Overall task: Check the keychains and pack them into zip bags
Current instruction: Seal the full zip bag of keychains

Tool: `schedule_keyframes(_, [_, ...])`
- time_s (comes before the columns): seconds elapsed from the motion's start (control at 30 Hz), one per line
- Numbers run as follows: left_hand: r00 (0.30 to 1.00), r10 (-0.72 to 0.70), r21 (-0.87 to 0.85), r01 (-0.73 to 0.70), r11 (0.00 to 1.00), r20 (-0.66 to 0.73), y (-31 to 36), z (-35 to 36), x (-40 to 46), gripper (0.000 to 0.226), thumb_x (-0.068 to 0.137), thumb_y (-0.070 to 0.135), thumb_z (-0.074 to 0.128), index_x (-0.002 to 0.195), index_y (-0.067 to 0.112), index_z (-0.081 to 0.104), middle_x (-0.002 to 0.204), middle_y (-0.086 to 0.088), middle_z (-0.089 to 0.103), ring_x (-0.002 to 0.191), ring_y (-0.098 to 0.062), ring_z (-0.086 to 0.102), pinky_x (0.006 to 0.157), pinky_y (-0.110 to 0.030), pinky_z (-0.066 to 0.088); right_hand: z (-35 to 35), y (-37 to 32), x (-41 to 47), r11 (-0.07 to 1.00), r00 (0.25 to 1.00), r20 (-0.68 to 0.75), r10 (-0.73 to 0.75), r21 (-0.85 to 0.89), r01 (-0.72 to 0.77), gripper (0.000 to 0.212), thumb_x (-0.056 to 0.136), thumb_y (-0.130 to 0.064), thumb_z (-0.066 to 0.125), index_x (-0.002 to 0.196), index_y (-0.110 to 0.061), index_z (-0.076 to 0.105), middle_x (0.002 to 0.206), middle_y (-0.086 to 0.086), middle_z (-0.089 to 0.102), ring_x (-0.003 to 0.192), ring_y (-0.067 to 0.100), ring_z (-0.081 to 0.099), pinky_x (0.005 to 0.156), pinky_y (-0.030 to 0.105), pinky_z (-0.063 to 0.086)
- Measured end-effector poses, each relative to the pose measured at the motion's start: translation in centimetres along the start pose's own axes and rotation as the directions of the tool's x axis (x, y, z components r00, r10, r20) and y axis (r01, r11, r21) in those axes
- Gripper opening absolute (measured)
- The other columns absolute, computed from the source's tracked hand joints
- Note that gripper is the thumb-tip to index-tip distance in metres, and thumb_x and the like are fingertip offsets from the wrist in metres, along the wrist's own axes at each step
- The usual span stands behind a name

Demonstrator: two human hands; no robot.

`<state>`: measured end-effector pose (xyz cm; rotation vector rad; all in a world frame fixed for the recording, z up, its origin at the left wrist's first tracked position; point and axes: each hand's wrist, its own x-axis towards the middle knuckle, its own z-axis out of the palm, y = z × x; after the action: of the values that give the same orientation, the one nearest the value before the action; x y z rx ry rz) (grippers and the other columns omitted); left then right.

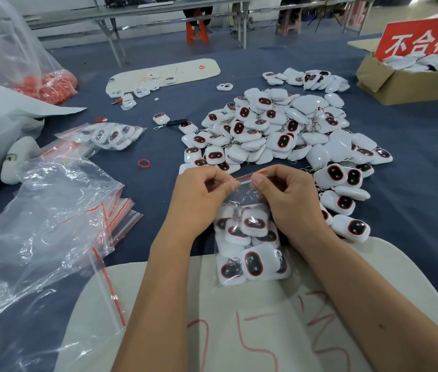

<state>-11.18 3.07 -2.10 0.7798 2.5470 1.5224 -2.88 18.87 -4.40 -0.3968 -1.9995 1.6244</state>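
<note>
While you work, read these from your left across:
Spare bags (121, 218): stacked well to your left, untouched.
Left hand (201, 194): pinches the left part of the zip strip (250, 176).
Bag (250, 245): filled with keychains, hangs toward you from the strip, its bottom on the pad (239, 331).
Strip axis: runs left to right between both hands, equally near each.
Right hand (290, 197): pinches the strip's right part.
Pile (279, 130): loose keychains just beyond your hands.
Hidden: whether the strip is fully sealed; your fingers cover it.
</note>
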Motion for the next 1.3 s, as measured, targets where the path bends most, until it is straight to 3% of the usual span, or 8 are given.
schedule_keyframes(0.2, [1.0,-0.01,0.018,0.011,1.0,-0.011,-0.4,-0.1,0.2,0.015,0.091,0.018,0.078,0.078,0.025,0.075,0.078,-0.001,0.073,0.072,-0.019,0.062,0.067,-0.027,0.05,0.0,0.2,0.1,1.0,1.0,-0.014,0.0,0.018,0.0,0.018,0.097,-0.019,0.073,0.079,-0.015,0.075,0.075,0.012,0.073,0.061,0.01,0.058,0.06,0.026,0.052])
schedule_keyframes(0.3, [0.999,-0.038,-0.038,0.037,0.999,-0.023,-0.7,-0.3,0.2,0.011,0.089,0.02,0.08,0.08,0.024,0.078,0.074,0.006,0.073,0.063,-0.004,0.059,0.062,-0.016,0.048,0.0,0.4,0.2,0.999,1.0,-0.024,0.012,0.035,-0.011,0.019,0.098,-0.021,0.073,0.079,-0.018,0.074,0.077,0.01,0.075,0.062,0.009,0.059,0.06,0.022,0.052])
schedule_keyframes(0.4, [0.997,-0.082,-0.027,0.082,0.996,-0.005,-1.3,-0.7,0.1,0.011,0.089,0.02,0.081,0.079,0.023,0.078,0.071,0.011,0.072,0.062,0.0,0.057,0.061,-0.015,0.046,-0.2,0.5,0.3,0.998,1.0,-0.02,0.023,0.051,-0.022,0.019,0.098,-0.022,0.073,0.079,-0.02,0.074,0.078,0.008,0.075,0.063,0.007,0.061,0.06,0.018,0.053])
schedule_keyframes(0.6, [0.993,-0.089,-0.094,0.082,0.992,-0.073,-1.5,-0.6,0.0,0.008,0.085,0.021,0.084,0.079,0.024,0.081,0.076,0.008,0.076,0.071,-0.01,0.068,0.07,-0.025,0.056,-0.1,0.6,0.3,0.996,0.998,-0.026,0.048,0.074,-0.046,0.017,0.098,-0.026,0.074,0.081,-0.027,0.076,0.08,0.007,0.076,0.066,0.013,0.064,0.061,0.025,0.057])
schedule_keyframes(0.83, [0.981,-0.176,-0.192,0.158,0.969,-0.08,-2.1,-1.1,0.0,0.014,0.087,0.021,0.083,0.074,0.023,0.079,0.074,0.005,0.077,0.069,-0.007,0.063,0.071,-0.027,0.052,-0.2,0.6,0.4,0.994,0.997,-0.047,0.058,0.093,-0.053,0.018,0.096,-0.027,0.074,0.08,-0.034,0.077,0.082,0.007,0.077,0.066,0.012,0.065,0.063,0.024,0.058])
schedule_keyframes(1.0, [0.98,-0.188,-0.248,0.165,0.955,-0.07,-2.1,-1.3,-0.1,0.013,0.087,0.023,0.083,0.077,0.03,0.081,0.081,0.007,0.079,0.078,-0.007,0.072,0.076,-0.026,0.053,-0.3,0.5,0.4,0.988,0.993,-0.083,0.079,0.136,-0.067,0.02,0.097,-0.024,0.074,0.077,-0.026,0.076,0.08,0.005,0.077,0.062,0.006,0.061,0.059,0.017,0.051])
schedule_keyframes(1.1, [0.976,-0.207,-0.239,0.187,0.953,-0.061,-2.3,-1.6,-0.1,0.018,0.088,0.021,0.081,0.074,0.032,0.081,0.08,0.006,0.079,0.072,-0.002,0.069,0.072,-0.024,0.05,-0.2,0.4,0.5,0.983,0.99,-0.092,0.104,0.163,-0.088,0.022,0.097,-0.022,0.074,0.075,-0.02,0.075,0.078,0.01,0.075,0.063,0.01,0.061,0.058,0.02,0.053])
schedule_keyframes(1.3, [0.986,-0.135,-0.345,0.094,0.934,-0.096,-2.1,-1.6,-0.1,0.024,0.09,0.012,0.078,0.074,0.03,0.082,0.081,-0.001,0.079,0.08,-0.014,0.073,0.085,-0.033,0.059,-0.2,0.0,0.6,0.951,0.986,-0.071,0.151,0.284,-0.126,0.015,0.096,-0.019,0.076,0.081,-0.016,0.077,0.076,0.001,0.078,0.06,0.006,0.063,0.059,0.017,0.052])
